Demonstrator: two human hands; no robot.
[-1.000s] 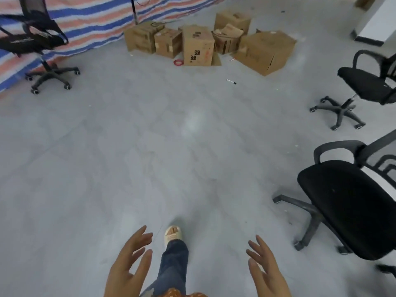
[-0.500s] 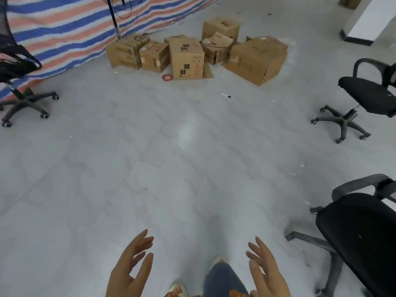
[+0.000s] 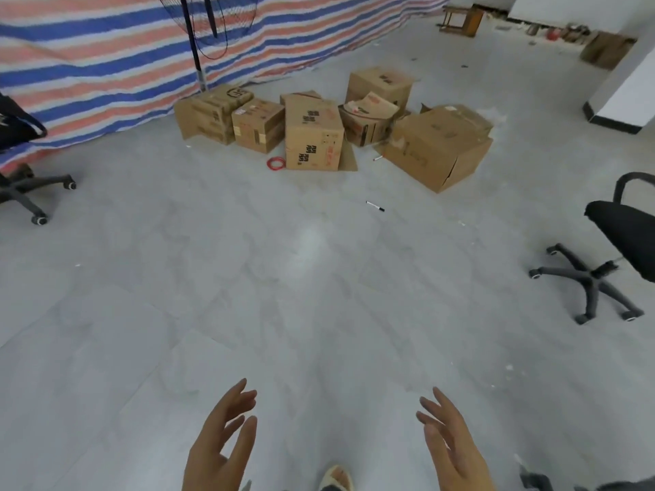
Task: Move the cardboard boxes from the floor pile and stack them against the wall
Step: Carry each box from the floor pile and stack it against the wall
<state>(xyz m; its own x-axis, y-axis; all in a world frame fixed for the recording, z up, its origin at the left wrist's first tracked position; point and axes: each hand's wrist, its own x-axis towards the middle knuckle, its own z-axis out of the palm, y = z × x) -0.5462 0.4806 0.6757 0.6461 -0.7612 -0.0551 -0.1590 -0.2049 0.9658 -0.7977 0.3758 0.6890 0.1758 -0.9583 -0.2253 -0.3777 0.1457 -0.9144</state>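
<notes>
Several cardboard boxes lie in a loose pile on the grey floor ahead. A tall printed box (image 3: pixel 313 136) stands in the middle, a large box (image 3: pixel 437 147) lies at the right, and two smaller boxes (image 3: pixel 212 115) sit at the left by the striped tarp (image 3: pixel 106 65). A crushed open box (image 3: pixel 368 116) and another box (image 3: pixel 381 86) are behind. My left hand (image 3: pixel 223 444) and my right hand (image 3: pixel 450 444) are held out low in front of me, palms facing each other, fingers straight, holding nothing, far from the pile.
A black marker (image 3: pixel 375 206) lies on the floor before the pile, a red ring (image 3: pixel 276 162) beside the tall box. Office chairs stand at the right (image 3: pixel 602 264) and left (image 3: pixel 21 178). A fan stand pole (image 3: pixel 193 40) rises behind the boxes. My foot (image 3: pixel 336 478) shows below.
I have walked forward, so the box pile is nearer and larger in view. The near right chair has dropped out of view. Both hands stay open and empty.
</notes>
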